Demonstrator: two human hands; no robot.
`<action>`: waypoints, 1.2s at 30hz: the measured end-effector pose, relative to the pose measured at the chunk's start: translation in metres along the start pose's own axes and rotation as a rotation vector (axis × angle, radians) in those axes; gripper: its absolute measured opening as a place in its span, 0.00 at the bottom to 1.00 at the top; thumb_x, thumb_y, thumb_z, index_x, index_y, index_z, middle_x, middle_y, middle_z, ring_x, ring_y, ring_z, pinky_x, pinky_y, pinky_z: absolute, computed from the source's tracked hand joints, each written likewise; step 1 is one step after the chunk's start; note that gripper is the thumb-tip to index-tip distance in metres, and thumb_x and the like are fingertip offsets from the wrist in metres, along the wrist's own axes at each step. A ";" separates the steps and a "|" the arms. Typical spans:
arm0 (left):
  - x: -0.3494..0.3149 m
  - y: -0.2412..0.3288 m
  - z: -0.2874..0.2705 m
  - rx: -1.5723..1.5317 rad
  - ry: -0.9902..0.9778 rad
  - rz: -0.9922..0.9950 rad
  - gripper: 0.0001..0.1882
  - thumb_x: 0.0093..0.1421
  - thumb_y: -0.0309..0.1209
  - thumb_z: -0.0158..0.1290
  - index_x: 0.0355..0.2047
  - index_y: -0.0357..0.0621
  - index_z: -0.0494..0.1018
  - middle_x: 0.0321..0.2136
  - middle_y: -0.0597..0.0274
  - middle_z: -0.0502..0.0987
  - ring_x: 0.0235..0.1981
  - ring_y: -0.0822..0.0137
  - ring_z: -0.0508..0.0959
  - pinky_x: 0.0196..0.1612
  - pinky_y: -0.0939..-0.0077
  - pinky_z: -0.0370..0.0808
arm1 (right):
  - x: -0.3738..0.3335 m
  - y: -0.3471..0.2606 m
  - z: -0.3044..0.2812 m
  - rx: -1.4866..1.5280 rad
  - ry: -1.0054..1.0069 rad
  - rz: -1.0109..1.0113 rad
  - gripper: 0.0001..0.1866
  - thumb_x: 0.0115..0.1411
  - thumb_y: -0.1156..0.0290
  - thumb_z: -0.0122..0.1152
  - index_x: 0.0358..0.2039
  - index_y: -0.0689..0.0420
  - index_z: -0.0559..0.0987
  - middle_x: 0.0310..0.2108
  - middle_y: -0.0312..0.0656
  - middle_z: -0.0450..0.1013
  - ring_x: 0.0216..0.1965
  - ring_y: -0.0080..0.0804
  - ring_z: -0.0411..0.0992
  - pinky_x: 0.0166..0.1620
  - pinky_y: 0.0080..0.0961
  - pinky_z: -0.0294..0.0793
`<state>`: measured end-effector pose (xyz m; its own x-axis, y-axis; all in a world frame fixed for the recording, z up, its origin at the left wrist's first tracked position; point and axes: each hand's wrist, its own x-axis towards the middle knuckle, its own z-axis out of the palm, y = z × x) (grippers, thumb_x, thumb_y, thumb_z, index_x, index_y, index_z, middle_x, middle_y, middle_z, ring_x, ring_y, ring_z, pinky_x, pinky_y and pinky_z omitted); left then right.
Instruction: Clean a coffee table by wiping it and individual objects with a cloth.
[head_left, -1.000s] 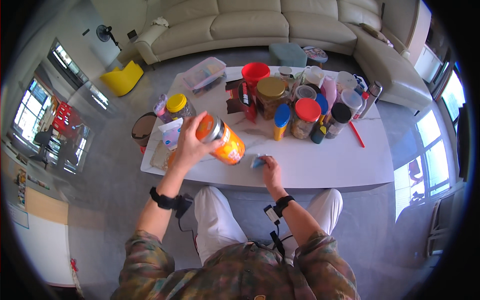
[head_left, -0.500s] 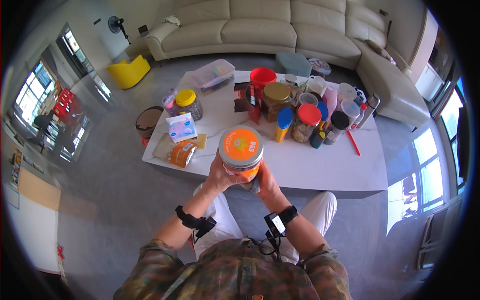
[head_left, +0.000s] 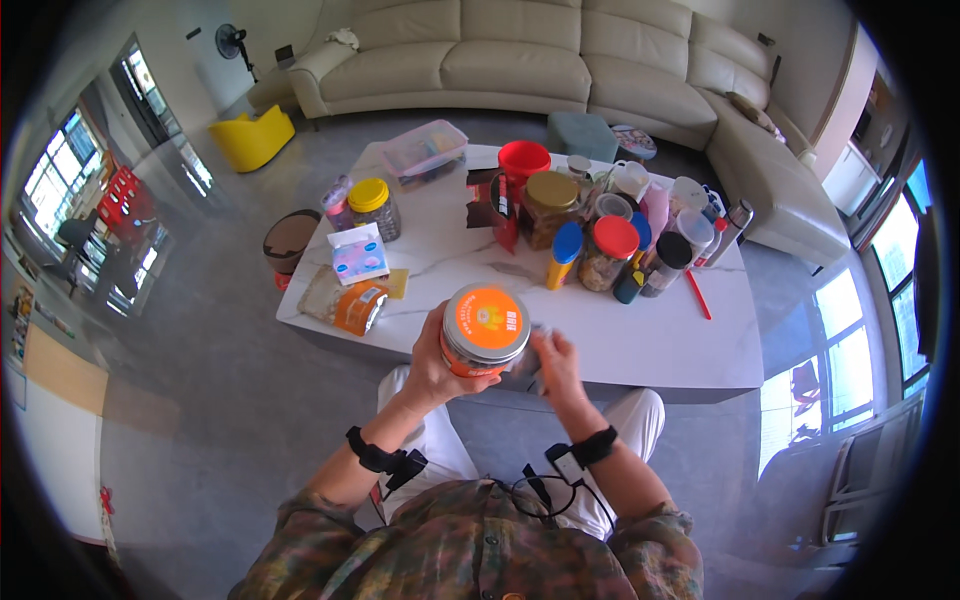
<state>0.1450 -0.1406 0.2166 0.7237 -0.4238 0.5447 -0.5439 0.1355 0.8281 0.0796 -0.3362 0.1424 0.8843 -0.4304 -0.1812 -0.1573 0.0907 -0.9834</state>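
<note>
While the left hand (head_left: 432, 368) wraps its grip around the jar (head_left: 484, 330), held up near the desk (head_left: 640, 340) edge, the right hand (head_left: 556, 362) pinches its rim; unscrewing the lid seems next, needing a firmer twist.

Two hands: the left hand (head_left: 432, 368) and the right hand (head_left: 556, 362). One orange-lidded jar (head_left: 486, 328) sits in the middle of the frame. One white table (head_left: 660, 340). One sofa (head_left: 560, 55) across the top. One yellow chair (head_left: 250, 138), upper left. Maybe twelve jars and bottles crowd the table's far side, hard to count.
</note>
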 end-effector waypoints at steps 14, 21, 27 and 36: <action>-0.026 -0.012 -0.004 0.104 -0.149 -0.341 0.55 0.39 0.42 0.76 0.64 0.39 0.57 0.55 0.50 0.71 0.56 0.57 0.74 0.58 0.64 0.72 | -0.012 -0.115 0.021 -0.867 -0.457 -0.619 0.30 0.71 0.48 0.44 0.68 0.52 0.65 0.70 0.44 0.58 0.71 0.44 0.54 0.63 0.46 0.56; -0.031 -0.043 -0.016 0.219 -0.099 -0.218 0.53 0.39 0.42 0.75 0.62 0.38 0.58 0.51 0.49 0.73 0.53 0.55 0.76 0.55 0.63 0.74 | -0.047 -0.084 0.054 -0.951 -0.222 -0.894 0.30 0.69 0.51 0.49 0.66 0.50 0.67 0.68 0.43 0.61 0.69 0.44 0.57 0.63 0.45 0.57; -0.016 -0.029 -0.006 0.417 -0.107 -0.185 0.48 0.40 0.43 0.74 0.58 0.41 0.62 0.49 0.47 0.74 0.51 0.50 0.77 0.53 0.61 0.75 | 0.003 -0.092 0.031 -0.764 -0.313 -0.661 0.31 0.69 0.44 0.45 0.64 0.49 0.69 0.66 0.46 0.64 0.68 0.45 0.59 0.62 0.45 0.59; 0.030 -0.063 0.010 0.414 -0.063 0.009 0.48 0.41 0.40 0.74 0.59 0.38 0.61 0.51 0.47 0.74 0.52 0.50 0.77 0.53 0.60 0.75 | -0.008 -0.086 0.030 -0.706 -0.002 -1.043 0.27 0.52 0.76 0.59 0.56 0.58 0.76 0.61 0.43 0.70 0.64 0.40 0.66 0.62 0.40 0.59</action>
<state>0.1963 -0.1707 0.1794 0.6974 -0.4802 0.5320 -0.6845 -0.2263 0.6930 0.0993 -0.3132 0.2288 0.7296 -0.0064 0.6838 0.4154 -0.7902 -0.4506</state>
